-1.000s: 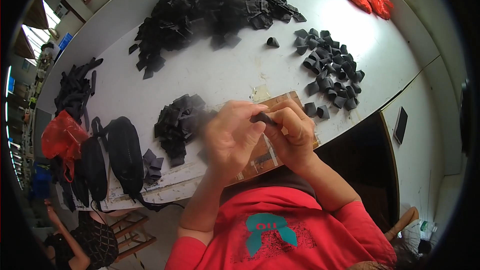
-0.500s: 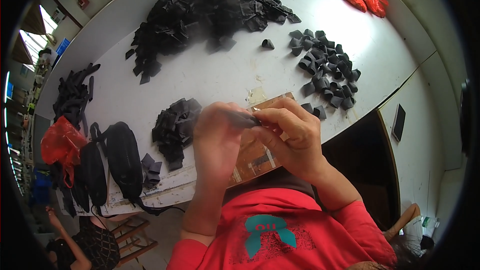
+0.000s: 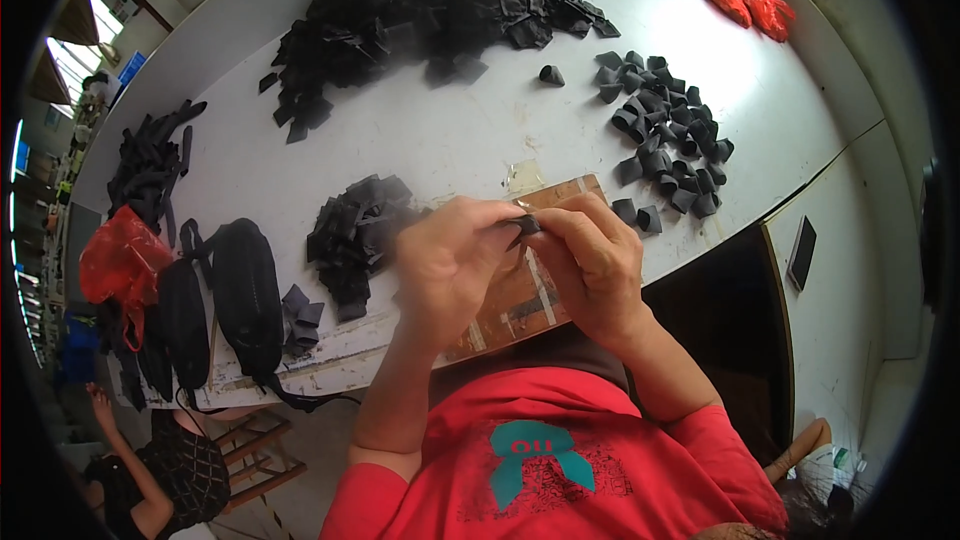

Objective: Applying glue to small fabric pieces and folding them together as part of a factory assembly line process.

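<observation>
Above the table's near edge, a small black fabric piece [image 3: 522,228] is pinched between my two hands. My left hand [image 3: 452,265] grips it at one end, thumb and fingertips together. From the other side my right hand [image 3: 592,265] closes on it with thumb and index finger; my fingers partly cover it. Beneath my hands lies a worn wooden board [image 3: 510,312] with tape strips on it. Just left of my left hand is a pile of flat black pieces [image 3: 355,245]. Curled, tube-like black pieces [image 3: 668,130] lie spread to the right.
A large heap of flat black pieces [image 3: 420,10] covers the far table. At left are black padded straps [image 3: 248,295], a red plastic bag [image 3: 125,262] and narrow black strips [image 3: 150,170]. Red bags [image 3: 742,2] sit far right, a phone [image 3: 801,252] nearer. A person [image 3: 170,475] is at lower left.
My left hand has turned, and its fingers have shifted along the black piece. The piece looks more folded between my fingertips than before. The whole view has tilted slightly.
</observation>
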A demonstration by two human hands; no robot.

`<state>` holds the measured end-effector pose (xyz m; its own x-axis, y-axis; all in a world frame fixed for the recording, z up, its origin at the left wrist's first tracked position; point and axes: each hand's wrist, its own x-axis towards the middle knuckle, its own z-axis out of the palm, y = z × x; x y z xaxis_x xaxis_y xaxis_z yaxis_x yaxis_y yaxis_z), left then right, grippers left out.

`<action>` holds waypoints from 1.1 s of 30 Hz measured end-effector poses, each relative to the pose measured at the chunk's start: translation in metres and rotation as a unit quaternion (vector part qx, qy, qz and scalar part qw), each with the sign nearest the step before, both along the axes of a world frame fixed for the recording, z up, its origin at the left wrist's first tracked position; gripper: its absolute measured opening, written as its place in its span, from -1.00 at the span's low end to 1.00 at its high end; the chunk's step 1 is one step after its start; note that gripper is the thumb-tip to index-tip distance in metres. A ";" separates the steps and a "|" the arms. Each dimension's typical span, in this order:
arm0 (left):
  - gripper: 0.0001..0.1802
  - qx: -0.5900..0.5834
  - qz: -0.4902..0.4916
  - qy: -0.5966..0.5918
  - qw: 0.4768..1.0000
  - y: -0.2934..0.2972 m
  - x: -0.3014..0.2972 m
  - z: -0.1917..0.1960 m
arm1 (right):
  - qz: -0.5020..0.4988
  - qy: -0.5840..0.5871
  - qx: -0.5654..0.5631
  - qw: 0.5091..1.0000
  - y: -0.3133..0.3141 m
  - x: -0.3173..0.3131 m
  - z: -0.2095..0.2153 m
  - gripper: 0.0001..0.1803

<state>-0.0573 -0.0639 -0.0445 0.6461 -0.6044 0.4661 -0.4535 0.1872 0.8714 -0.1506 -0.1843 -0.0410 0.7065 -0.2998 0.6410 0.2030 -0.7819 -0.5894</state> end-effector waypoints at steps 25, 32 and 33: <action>-0.84 0.318 0.298 -0.189 0.880 0.029 0.019 -0.123 | 0.031 0.202 0.432 0.879 0.007 -0.039 -0.094 -0.82; -0.79 0.219 0.289 -0.207 0.909 0.059 0.014 -0.096 | 0.124 0.244 0.269 0.924 0.040 -0.008 -0.072 -0.73; -0.77 0.194 0.259 -0.209 0.923 0.062 0.011 -0.089 | 0.115 0.260 0.330 0.900 0.043 -0.003 -0.068 -0.71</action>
